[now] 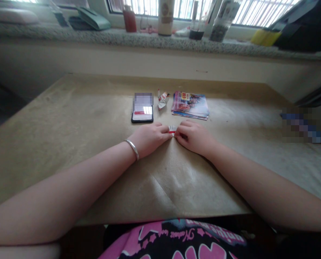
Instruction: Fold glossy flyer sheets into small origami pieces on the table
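Note:
My left hand (153, 136) and my right hand (193, 136) meet near the middle of the table, fingers closed on a small piece of red-and-white printed paper (172, 129). Each hand pinches one side of it, low against the tabletop. Most of the paper is hidden under my fingers. Just beyond the hands lies a folded paper shape (163, 99), white with red print. To its left is a phone (142, 108) with its screen lit, and to its right a stack of colourful printed leaflets (190, 104).
The table (68, 151) has a tan cover with creases near me. Behind it, a stone windowsill (139, 41) carries a red bottle (129, 18), a pale cylindrical container (165, 17), a clear jar (223, 21) and a dark bag (306, 28). A blurred-out object (306, 126) lies at the right.

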